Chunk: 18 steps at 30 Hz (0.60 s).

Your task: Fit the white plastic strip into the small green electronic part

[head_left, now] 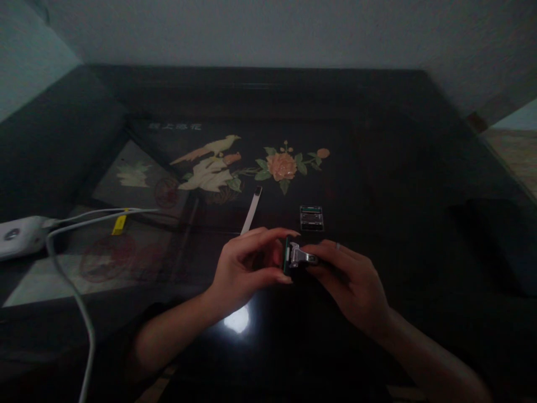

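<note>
My left hand (247, 263) pinches the two ends of a dark green-edged razor cartridge (287, 255) between thumb and fingers. Facing it from the right, my right hand (352, 280) grips the silver and black razor handle (305, 257), with fingers and thumb closed around it. Handle and cartridge meet at the silver neck; whether they are locked together I cannot tell. Just beyond my hands a small clear case (311, 218) with dark and green pieces inside lies on the dark glossy table (403, 168). The far part of the handle is hidden in my right hand.
A slim white strip with a dark tip (251, 210) lies behind my left hand. At left are a white power strip (20, 235), white cables (71, 285) and a yellow tag (119, 222). A dark flat object (499, 240) rests at right. Inlaid bird and flowers decorate the tabletop.
</note>
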Each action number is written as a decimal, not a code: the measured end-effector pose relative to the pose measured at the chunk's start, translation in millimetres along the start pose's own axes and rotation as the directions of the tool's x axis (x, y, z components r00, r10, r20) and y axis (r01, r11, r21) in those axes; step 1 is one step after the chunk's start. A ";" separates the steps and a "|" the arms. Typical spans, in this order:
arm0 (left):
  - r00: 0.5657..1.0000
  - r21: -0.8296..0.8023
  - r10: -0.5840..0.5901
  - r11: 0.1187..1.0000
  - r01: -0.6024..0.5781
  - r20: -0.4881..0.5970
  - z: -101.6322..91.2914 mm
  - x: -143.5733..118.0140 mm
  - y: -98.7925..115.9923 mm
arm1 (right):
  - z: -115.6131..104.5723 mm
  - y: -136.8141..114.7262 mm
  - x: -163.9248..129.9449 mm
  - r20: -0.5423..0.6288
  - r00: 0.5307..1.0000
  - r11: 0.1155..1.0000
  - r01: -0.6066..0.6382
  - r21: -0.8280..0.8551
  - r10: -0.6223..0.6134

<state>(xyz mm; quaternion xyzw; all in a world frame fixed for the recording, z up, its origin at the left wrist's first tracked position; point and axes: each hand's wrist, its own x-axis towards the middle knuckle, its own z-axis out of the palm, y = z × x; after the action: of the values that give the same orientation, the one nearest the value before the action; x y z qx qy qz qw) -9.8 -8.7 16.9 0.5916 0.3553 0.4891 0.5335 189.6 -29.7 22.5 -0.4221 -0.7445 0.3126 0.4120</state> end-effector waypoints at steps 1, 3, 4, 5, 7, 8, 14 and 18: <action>1.000 -0.005 -0.016 1.000 0.016 0.001 0.1 0.2 -0.1 | -0.1 0.1 0.2 0.002 1.000 1.000 -0.009 -0.006 0.009; 0.999 0.018 -0.034 0.999 0.034 0.008 -1.1 1.5 -0.4 | -1.9 0.9 1.4 0.004 1.000 1.000 -0.018 -0.024 0.019; 0.999 0.053 -0.039 0.998 0.038 0.015 -2.3 2.6 -0.6 | -3.5 1.5 2.3 0.010 1.000 0.999 -0.018 -0.035 0.018; 0.999 0.101 -0.040 0.994 0.037 0.025 -3.7 3.9 -0.8 | -5.4 2.3 3.4 0.020 1.000 0.999 -0.014 -0.047 0.015; 0.998 0.213 -0.022 0.977 0.010 0.055 -7.0 7.0 -1.4 | -9.7 4.2 5.7 0.051 0.999 0.997 -0.005 -0.082 0.009; 0.997 0.268 -0.007 0.963 -0.014 0.074 -8.7 8.6 -1.7 | -11.8 5.2 6.7 0.067 0.998 0.994 -0.001 -0.105 0.008; 0.976 0.487 0.072 0.857 -0.165 0.205 -16.2 16.3 -4.8 | -19.9 11.5 8.7 0.139 0.990 0.963 0.043 -0.267 -0.005; 0.951 0.529 0.137 0.805 -0.271 0.279 -19.2 17.7 -5.6 | -21.0 13.0 8.2 0.173 0.985 0.944 0.060 -0.325 -0.003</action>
<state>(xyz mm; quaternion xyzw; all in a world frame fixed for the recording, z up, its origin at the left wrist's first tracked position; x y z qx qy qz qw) -22.9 14.4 14.1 0.8085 0.3536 0.3473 0.3172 210.4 -14.1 24.7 -0.4448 -0.8252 0.2123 0.2759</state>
